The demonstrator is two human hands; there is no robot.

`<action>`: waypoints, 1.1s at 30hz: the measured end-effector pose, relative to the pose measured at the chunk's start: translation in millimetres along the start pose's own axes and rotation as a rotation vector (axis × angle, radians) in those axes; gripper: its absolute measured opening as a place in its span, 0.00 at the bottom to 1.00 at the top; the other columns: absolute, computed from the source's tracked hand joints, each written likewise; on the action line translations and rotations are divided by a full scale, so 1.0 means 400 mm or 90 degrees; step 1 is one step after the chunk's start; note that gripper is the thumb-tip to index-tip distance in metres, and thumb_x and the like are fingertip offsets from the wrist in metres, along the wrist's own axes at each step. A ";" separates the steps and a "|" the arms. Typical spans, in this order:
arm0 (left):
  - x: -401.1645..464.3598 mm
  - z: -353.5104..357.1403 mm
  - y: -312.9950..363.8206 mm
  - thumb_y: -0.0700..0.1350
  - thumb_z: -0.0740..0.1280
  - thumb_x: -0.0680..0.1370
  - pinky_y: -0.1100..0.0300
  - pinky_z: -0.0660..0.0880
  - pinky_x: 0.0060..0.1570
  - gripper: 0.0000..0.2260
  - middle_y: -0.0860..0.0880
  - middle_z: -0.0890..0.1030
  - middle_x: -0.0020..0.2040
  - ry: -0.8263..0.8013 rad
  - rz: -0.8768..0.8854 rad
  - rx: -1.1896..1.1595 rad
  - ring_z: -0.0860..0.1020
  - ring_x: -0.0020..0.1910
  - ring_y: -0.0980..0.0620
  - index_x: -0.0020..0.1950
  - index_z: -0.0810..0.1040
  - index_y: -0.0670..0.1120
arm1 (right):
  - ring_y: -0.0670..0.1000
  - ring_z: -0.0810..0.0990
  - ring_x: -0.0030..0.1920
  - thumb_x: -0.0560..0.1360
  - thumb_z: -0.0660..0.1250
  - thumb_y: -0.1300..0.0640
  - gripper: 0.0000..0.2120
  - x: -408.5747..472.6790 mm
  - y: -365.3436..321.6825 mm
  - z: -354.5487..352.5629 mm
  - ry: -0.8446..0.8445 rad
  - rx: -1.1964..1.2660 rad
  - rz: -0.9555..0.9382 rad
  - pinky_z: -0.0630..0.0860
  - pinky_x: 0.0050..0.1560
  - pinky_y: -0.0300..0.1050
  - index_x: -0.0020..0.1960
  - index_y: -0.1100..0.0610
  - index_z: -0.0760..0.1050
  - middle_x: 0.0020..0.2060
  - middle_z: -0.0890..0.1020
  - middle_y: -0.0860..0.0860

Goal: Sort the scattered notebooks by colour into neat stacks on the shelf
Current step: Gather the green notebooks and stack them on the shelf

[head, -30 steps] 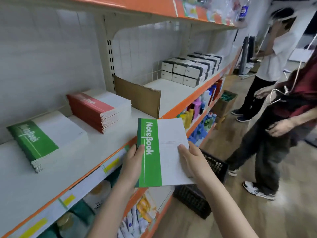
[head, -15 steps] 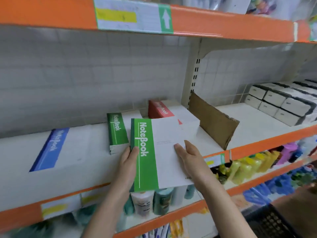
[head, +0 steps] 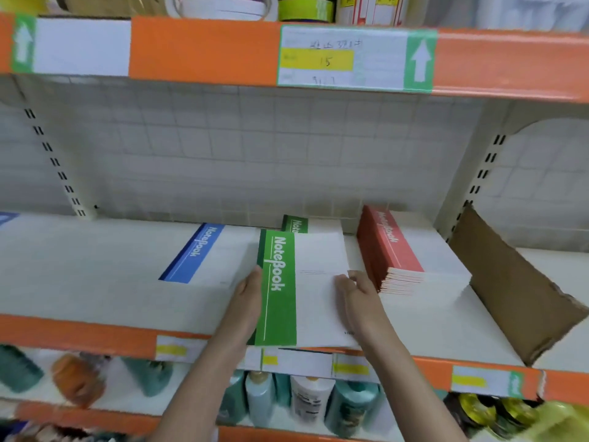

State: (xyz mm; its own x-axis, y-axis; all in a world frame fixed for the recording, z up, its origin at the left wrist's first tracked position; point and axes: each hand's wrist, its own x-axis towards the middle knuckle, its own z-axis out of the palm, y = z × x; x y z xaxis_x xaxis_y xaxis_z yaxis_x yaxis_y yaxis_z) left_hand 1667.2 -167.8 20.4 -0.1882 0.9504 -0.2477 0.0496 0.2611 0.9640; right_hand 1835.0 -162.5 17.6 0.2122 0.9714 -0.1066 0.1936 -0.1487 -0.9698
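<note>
A green-and-white notebook [head: 287,282] is held over the front of the white shelf [head: 95,275]. My left hand [head: 250,298] grips its left edge and my right hand [head: 358,293] grips its right side. Just behind it lies the green stack [head: 294,223], mostly hidden by the held notebook. To the left lies a blue notebook [head: 197,253], flat on the shelf. To the right stands a thick red stack [head: 395,247].
A brown cardboard divider [head: 516,291] leans on the shelf to the right of the red stack. An orange-edged upper shelf [head: 204,49] hangs overhead. Bottles [head: 309,400] fill the shelf below. Another blue corner [head: 6,216] shows at far left.
The view swung left from the aisle to face the shelf. Both hands carried the green notebook forward and up, so it now overlaps the green stack.
</note>
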 end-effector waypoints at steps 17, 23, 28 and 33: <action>0.283 0.106 0.129 0.40 0.57 0.79 0.58 0.71 0.36 0.13 0.43 0.80 0.37 0.089 0.194 0.366 0.77 0.36 0.46 0.42 0.80 0.41 | 0.62 0.74 0.55 0.77 0.54 0.65 0.15 0.270 -0.069 0.006 0.027 -0.259 0.006 0.71 0.56 0.49 0.59 0.69 0.71 0.59 0.73 0.64; 0.302 0.106 0.104 0.39 0.57 0.79 0.57 0.73 0.37 0.13 0.41 0.82 0.42 0.086 0.204 0.386 0.77 0.37 0.47 0.45 0.80 0.39 | 0.56 0.67 0.49 0.77 0.53 0.66 0.18 0.288 -0.056 0.018 0.017 -0.314 -0.021 0.64 0.53 0.43 0.65 0.70 0.65 0.63 0.66 0.65; 0.313 0.106 0.090 0.37 0.57 0.79 0.56 0.75 0.37 0.13 0.42 0.81 0.46 0.104 0.234 0.378 0.80 0.37 0.46 0.48 0.82 0.40 | 0.54 0.65 0.47 0.78 0.55 0.62 0.16 0.287 -0.037 0.029 0.026 -0.373 -0.029 0.63 0.51 0.42 0.63 0.67 0.65 0.61 0.65 0.61; 0.323 0.104 0.074 0.38 0.57 0.79 0.62 0.74 0.32 0.13 0.50 0.81 0.37 0.077 0.215 0.349 0.78 0.31 0.56 0.47 0.82 0.43 | 0.62 0.69 0.59 0.78 0.56 0.59 0.17 0.293 -0.021 0.029 0.026 -0.400 -0.025 0.65 0.60 0.48 0.63 0.67 0.68 0.62 0.65 0.62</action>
State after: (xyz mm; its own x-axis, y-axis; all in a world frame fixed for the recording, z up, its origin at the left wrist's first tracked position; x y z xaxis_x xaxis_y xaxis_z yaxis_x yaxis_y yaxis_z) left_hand 1685.0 -30.1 12.7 -0.1821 0.9779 0.1030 0.6126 0.0309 0.7898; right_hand 1847.1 -45.2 10.6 0.2278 0.9723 -0.0520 0.7247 -0.2050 -0.6578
